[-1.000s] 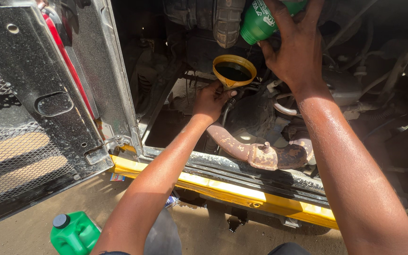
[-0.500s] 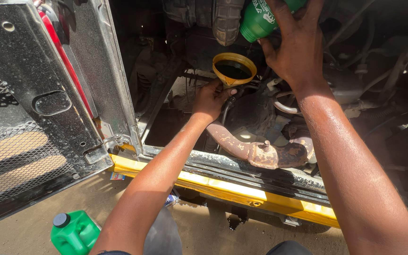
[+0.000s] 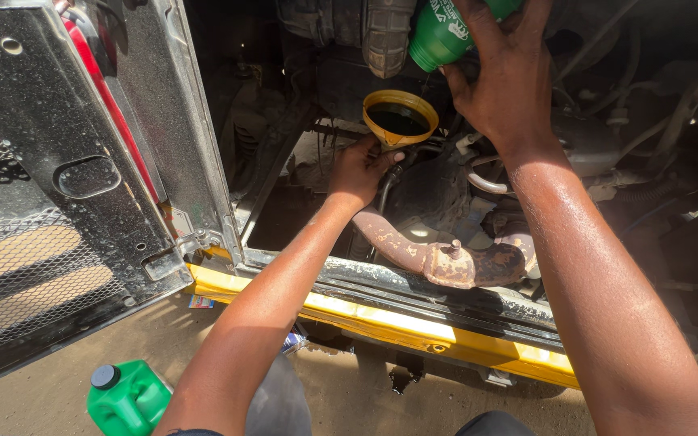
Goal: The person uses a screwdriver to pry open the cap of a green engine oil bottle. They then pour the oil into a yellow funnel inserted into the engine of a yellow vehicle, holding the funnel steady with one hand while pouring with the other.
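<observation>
My right hand [image 3: 501,81] grips a green bottle [image 3: 444,34], tipped mouth-down just above a yellow funnel [image 3: 400,118]. Dark liquid fills the funnel's bowl. My left hand [image 3: 359,171] wraps around the funnel's stem from below and holds it upright in the engine bay. Both my forearms reach in over the yellow sill [image 3: 381,319] of the vehicle.
A rusty pipe with a flange [image 3: 446,260] lies under the funnel among hoses and engine parts. An open metal hatch door with mesh [image 3: 58,202] stands at the left. A green jug with a black cap [image 3: 127,397] sits on the dirt ground below.
The bottle has tilted slightly and my right hand has shifted a little over the funnel. My left hand stays on the funnel's stem.
</observation>
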